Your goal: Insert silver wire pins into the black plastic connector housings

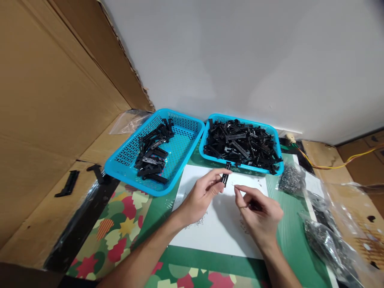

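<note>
My left hand [202,194] pinches a narrow black plastic part [226,176] between thumb and fingers, holding it tilted above the white sheet [222,224]. Just to the right, my right hand [259,210] is closed, thumb against forefinger. A tiny thin wire-like piece [233,185] shows at those fingertips, apart from the black part; its exact shape is too small to tell. Something dark sits within the curled fingers of that hand, mostly hidden. Small wire-like bits [196,223] lie scattered on the sheet beneath both hands.
Behind the hands, a blue basket [279,154] is heaped with black plastic parts. Another blue basket [183,176] at left holds fewer. Clear bags [325,244] of small metal pieces lie at right. Two black parts [70,183] rest on cardboard at far left. Yellow wires [333,166] run right.
</note>
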`<state>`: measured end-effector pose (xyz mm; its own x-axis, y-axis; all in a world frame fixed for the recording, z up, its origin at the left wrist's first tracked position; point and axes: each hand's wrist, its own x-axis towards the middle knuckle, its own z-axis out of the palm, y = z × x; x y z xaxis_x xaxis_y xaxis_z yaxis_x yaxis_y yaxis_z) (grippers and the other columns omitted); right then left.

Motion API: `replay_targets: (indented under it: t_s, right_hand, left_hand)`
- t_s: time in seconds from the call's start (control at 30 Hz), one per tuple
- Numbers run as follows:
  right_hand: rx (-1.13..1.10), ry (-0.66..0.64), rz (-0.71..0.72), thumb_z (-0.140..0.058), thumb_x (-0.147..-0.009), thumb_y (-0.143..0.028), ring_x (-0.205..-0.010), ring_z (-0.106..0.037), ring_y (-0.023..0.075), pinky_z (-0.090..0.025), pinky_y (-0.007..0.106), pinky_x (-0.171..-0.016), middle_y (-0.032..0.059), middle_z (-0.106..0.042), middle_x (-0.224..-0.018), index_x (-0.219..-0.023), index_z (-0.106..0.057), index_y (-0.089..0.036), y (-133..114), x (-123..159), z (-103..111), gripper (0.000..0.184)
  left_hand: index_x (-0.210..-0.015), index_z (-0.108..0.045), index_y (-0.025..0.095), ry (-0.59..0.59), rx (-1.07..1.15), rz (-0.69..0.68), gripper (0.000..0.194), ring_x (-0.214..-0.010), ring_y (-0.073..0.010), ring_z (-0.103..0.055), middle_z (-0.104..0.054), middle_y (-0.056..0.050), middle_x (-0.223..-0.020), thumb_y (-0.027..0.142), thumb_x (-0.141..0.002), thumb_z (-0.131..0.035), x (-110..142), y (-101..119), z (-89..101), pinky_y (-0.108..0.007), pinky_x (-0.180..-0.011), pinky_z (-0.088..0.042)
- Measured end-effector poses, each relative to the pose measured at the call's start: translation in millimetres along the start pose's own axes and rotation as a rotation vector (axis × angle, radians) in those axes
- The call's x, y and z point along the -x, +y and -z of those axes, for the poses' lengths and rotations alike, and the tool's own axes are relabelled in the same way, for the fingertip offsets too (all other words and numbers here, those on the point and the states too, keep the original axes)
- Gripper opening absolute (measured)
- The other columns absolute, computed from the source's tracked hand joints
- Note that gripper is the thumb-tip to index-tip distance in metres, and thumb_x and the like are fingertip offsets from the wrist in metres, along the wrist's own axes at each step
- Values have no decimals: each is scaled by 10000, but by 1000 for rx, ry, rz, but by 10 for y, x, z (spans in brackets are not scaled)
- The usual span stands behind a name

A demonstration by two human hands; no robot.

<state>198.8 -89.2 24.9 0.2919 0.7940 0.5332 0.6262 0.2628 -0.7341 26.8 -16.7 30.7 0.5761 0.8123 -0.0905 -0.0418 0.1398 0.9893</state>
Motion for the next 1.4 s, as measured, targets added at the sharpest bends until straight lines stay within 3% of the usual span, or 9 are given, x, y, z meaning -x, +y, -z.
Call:
replay_targets:
  t_s: [0.1, 0.2, 0.4, 0.6, 0.77, 0.93, 1.07, 1.3, 1.4]
  right_hand:
    - [69, -28, 94, -713, -941, -171, -417, -440, 74, -414, 199, -458, -72, -523, -531, -943, -783, -202, 15, -7, 14, 77]
    - [80, -78, 160, -697, -952, -166, -416, -490, 80, -453, 204, -482, -62, -580, -540, -976, -776, -205, 23, -16, 3, 92]
    - [83, -98, 215, -691, -943, -120, -426, -540, 81, -476, 200, -512, -67, -602, -547, -995, -749, -204, 19, -34, -28, 114]
    - [121, -110, 235, -688, -944, -118, -429, -526, 81, -457, 208, -508, -65, -596, -551, -979, -743, -202, 18, -56, 7, 107]
    - [118, -167, 269, -668, -951, -87, -448, -531, 91, -444, 226, -516, -56, -606, -564, -1008, -730, -194, 84, -61, 21, 136]
    - [99, -246, 284, -601, -969, -64, -482, -587, 105, -448, 240, -521, -23, -696, -634, -1033, -724, -200, 156, -49, 45, 195]
    - [59, -321, 222, -604, -977, -98, -483, -613, 113, -466, 240, -516, -13, -730, -666, -1044, -738, -202, 144, -49, 87, 181]
    - [-36, -362, 130, -653, -970, -120, -471, -612, 91, -482, 204, -513, -18, -755, -682, -1023, -756, -198, 140, -42, 103, 140]
    - [-110, -399, 89, -665, -957, -103, -510, -625, 89, -481, 197, -526, -9, -784, -749, -1022, -763, -196, 166, -63, 115, 150]
  left_hand:
    - [-1503, -417, 280, -51, 87, -24, 585, -830, -160, -538, -572, 18, -899, 390, -1003, -700, 4, -49, -13, -272, -803, -414]
    - [-1558, -360, 273, -77, 72, -14, 681, -804, -157, -539, -573, 18, -892, 387, -991, -721, -11, -71, -12, -269, -770, -405]
    - [-1435, -588, 212, -73, 20, -41, 453, -899, -175, -577, -587, -20, -970, 368, -1018, -673, -56, -33, 12, -275, -828, -446]
    - [-1553, -473, 237, -32, -52, -61, 581, -923, -193, -612, -664, -42, -1022, 353, -1018, -667, -44, -51, 6, -283, -833, -469]
    - [-1394, -648, 192, -26, -109, -31, 418, -967, -208, -645, -722, -65, -1104, 258, -983, -684, -54, -67, 15, -283, -840, -501]
    - [-1371, -702, 226, -25, -239, -84, 370, -965, -212, -637, -722, -74, -1153, 264, -1005, -664, -69, -67, 62, -273, -792, -508]
    - [-1405, -699, 259, -98, -277, -133, 382, -1106, -240, -643, -727, -79, -1208, 254, -1027, -643, -60, -34, 90, -318, -966, -498]
    - [-1453, -662, 306, -134, -266, -104, 407, -1006, -220, -633, -720, -48, -1053, 285, -1049, -618, -57, -8, 92, -316, -939, -487]
    - [-1446, -668, 312, -181, -210, -102, 398, -1074, -228, -629, -723, -56, -1133, 268, -1059, -592, -66, 21, 78, -336, -1008, -468]
